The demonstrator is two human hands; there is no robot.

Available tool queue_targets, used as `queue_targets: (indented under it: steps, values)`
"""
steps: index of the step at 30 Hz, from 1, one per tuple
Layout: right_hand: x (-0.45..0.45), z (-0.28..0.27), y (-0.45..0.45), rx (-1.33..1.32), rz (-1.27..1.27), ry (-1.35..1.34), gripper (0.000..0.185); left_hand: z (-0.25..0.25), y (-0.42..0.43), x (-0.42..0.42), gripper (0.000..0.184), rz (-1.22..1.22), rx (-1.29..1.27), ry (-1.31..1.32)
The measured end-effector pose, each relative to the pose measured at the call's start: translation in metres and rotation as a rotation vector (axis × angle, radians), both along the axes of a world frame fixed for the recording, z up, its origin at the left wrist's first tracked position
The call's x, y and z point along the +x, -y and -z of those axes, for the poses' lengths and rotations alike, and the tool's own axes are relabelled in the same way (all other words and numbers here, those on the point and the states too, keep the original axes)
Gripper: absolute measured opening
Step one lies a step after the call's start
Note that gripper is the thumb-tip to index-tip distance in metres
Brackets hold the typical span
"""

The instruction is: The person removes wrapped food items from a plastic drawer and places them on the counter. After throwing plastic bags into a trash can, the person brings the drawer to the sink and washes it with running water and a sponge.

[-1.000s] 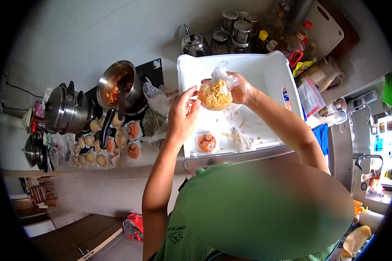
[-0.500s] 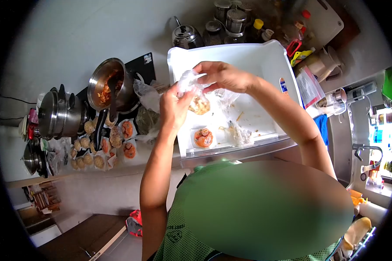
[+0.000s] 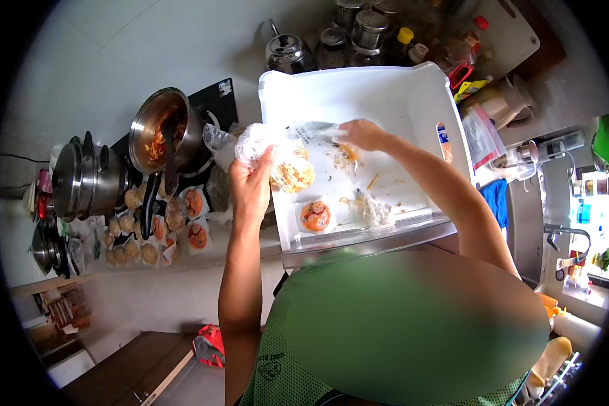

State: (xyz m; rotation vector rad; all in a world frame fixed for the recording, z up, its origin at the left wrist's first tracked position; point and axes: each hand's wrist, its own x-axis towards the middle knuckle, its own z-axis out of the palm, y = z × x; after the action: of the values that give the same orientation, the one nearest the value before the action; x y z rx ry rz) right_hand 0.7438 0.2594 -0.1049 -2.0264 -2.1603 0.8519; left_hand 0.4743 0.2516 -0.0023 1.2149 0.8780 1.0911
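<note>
Left hand [image 3: 250, 186]: grip closed, thumb and fingers pinching the bunched plastic of the noodle bag [image 3: 293, 173]. The noodle bag is at the 9 o'clock side of the white tray [image 3: 358, 91]; contact with the tray floor cannot be determined. Right hand [image 3: 364, 135]: grip pressed together on thin clear film [image 3: 312, 127] at the tray centre, extending toward 9 o'clock. Inside the tray, the orange food portion [image 3: 316, 216] lies at 8 o'clock, the crumpled bag [image 3: 373, 210] at 6 o'clock. Outside, the open pot [image 3: 161, 132] stands at 9 o'clock, the kettle [image 3: 289, 55] at 11.
</note>
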Motion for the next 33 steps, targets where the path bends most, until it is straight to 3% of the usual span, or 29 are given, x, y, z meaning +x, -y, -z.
queue_targets:
  steps: [1,3,4,8,11,13,14,18,21,26,28,31,33]
  values:
    - [0.005,-0.008,-0.001,0.003,0.005,0.003,0.034,-0.001,0.0,0.001,0.022,0.005,0.003,0.003]
    - [0.016,-0.031,-0.002,-0.353,0.312,-0.753,0.034,-0.002,-0.002,0.004,0.021,-0.027,0.016,0.027]
    - [0.019,-0.043,0.001,-0.387,0.313,-0.89,0.039,-0.004,-0.002,0.005,0.021,-0.023,0.02,0.03]
    - [0.006,-0.094,0.018,-0.228,0.236,-0.646,0.042,-0.008,0.0,0.014,0.02,0.115,-0.036,0.014]
    - [-0.018,-0.11,0.02,-0.246,0.197,-0.707,0.044,-0.013,0.0,0.024,0.02,0.279,-0.039,-0.026]
    - [-0.032,-0.116,0.019,-0.241,0.006,-0.523,0.045,-0.019,0.002,0.033,0.019,0.359,-0.137,0.025]
    - [-0.035,-0.127,0.008,-0.418,-0.211,-0.497,0.047,-0.02,0.002,0.032,0.019,0.376,-0.151,0.002]
    - [-0.035,-0.162,0.02,-0.458,-0.041,-0.709,0.041,-0.016,0.002,0.02,0.021,0.268,-0.106,0.204]
    - [-0.016,-0.115,0.002,-0.569,0.028,-0.92,0.038,-0.011,0.001,0.011,0.024,0.21,-0.134,0.16]
    - [-0.014,-0.088,-0.009,-0.446,0.101,-0.716,0.037,-0.012,0.006,0.008,0.023,0.179,-0.125,0.14]
    - [0.003,-0.031,-0.025,0.014,0.043,-0.057,0.047,-0.011,0.006,0.006,0.022,0.167,-0.102,0.093]
    - [-0.002,0.003,-0.018,-0.111,0.219,0.145,0.06,-0.009,0.008,0.003,0.02,0.153,-0.03,-0.02]
    - [-0.014,0.017,-0.009,-0.02,0.313,0.208,0.061,-0.009,0.009,0.003,0.019,0.133,0.069,-0.047]
